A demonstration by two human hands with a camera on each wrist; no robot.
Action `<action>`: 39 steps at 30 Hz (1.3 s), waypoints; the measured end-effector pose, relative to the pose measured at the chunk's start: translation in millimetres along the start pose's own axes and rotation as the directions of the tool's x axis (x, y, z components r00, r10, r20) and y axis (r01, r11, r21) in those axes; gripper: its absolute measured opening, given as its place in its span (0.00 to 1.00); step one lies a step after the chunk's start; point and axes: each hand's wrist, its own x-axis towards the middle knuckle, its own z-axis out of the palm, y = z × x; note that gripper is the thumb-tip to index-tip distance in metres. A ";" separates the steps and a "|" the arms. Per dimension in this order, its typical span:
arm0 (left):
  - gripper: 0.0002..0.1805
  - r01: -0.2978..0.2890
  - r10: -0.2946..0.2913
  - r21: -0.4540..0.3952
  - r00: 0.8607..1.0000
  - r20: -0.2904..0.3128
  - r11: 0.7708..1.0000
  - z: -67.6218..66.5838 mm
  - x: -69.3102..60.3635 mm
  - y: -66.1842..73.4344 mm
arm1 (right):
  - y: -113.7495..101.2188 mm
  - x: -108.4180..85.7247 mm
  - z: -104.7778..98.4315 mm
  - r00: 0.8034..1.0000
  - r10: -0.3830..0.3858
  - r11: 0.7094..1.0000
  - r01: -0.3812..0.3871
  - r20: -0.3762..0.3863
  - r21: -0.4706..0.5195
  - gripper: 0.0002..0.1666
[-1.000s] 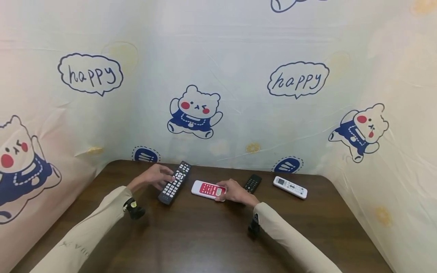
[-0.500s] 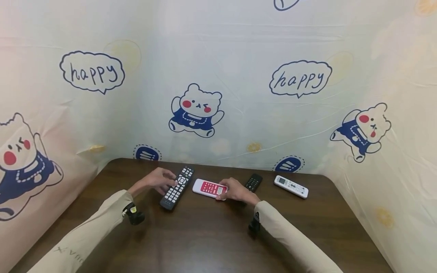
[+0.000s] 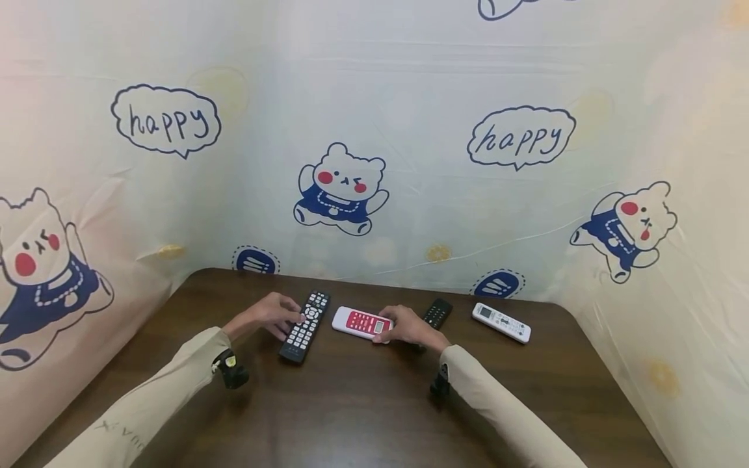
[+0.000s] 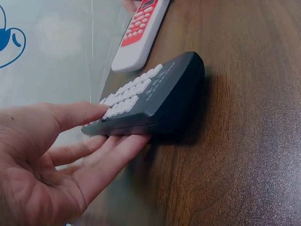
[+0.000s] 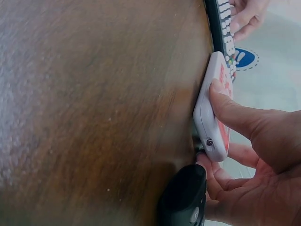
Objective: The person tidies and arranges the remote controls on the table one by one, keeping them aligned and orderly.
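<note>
Head camera has the long black remote (image 3: 305,328) slanting just left of the middle of the worktop (image 3: 351,416), in the left hand (image 3: 270,313). Thumb and fingers are parted only by the remote's thickness: thumb on the buttons, fingers under the side edge. So thin a slab, I'd guess, is more easily held top and bottom; the shadow beneath it in the left wrist view suggests that it is at least partly raised. Near it, the red-faced remote (image 3: 357,321) is pinched by one end in the right hand (image 3: 407,325), thumb over the face, fingers below, which leaves most buttons uncovered. Close by those fingers sits the small black remote (image 3: 438,312); I can't tell whether they touch. Farther right, the white remote (image 3: 501,322) lies apart, untouched. Patterned cloth (image 3: 421,71) hangs behind, probably as a screen.
</note>
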 end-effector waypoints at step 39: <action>0.31 -0.029 0.029 -0.005 0.999 -0.041 1.000 5.3 -1.5 0.4 | 6.8 4.5 -11.5 0.997 -0.065 0.997 0.067 0.039 -0.049 0.28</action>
